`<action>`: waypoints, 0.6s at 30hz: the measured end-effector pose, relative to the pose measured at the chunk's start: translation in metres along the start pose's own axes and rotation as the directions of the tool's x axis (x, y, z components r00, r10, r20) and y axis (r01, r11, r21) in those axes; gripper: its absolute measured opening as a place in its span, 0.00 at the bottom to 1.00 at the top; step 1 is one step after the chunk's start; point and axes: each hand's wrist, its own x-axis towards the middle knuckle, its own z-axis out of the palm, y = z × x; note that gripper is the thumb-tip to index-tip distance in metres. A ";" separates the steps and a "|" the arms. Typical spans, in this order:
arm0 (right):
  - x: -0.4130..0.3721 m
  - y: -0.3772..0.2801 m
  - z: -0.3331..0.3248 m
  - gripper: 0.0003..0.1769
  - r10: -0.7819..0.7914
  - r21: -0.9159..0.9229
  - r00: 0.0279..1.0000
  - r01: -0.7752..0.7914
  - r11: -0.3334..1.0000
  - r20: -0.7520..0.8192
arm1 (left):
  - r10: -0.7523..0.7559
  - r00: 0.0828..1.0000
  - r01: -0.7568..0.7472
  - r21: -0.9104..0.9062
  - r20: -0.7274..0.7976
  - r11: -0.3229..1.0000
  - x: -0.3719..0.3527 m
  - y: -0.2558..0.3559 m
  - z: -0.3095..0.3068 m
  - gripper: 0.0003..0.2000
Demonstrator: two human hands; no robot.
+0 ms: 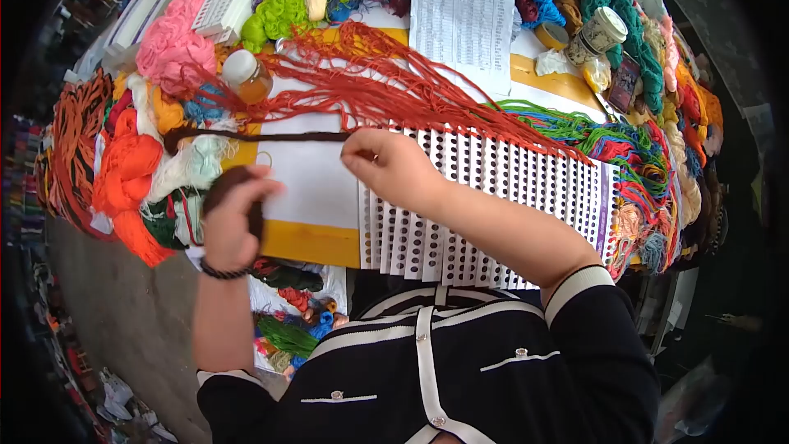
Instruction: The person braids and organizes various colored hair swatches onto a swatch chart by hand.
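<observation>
A dark brown strand of yarn [288,137] runs across the white paper, and its right end lies between the pinched fingers of my right hand [390,166]. Toward the left, my left hand [240,218], slightly blurred, is curled against a dark brown bundle [226,187]. Beneath my right forearm lie white cards with rows of black holes [493,197]. Red yarn strands [394,86] spread over the upper part of these cards.
A capped jar [247,76] stands behind my left hand. Pink yarn [175,45], orange-red yarn [127,168] and multicoloured strands [645,173] edge the table. A printed sheet [462,20] lies at the back near a patterned cup [602,33].
</observation>
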 end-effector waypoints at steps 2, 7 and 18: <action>-0.017 -0.016 0.009 0.07 -0.178 0.013 0.984 0.178 0.984 -0.023 | -0.115 0.974 0.137 -0.100 0.195 0.986 -0.023 0.016 0.037 0.14; -0.041 -0.032 0.018 0.08 -0.071 0.430 0.996 0.044 0.902 0.045 | -0.152 0.951 0.253 -0.399 0.268 0.882 -0.038 0.024 0.079 0.23; -0.067 -0.039 0.011 0.08 0.071 0.682 0.959 -0.246 0.689 0.275 | -0.084 0.956 0.187 -0.362 0.281 0.913 -0.056 0.021 0.082 0.22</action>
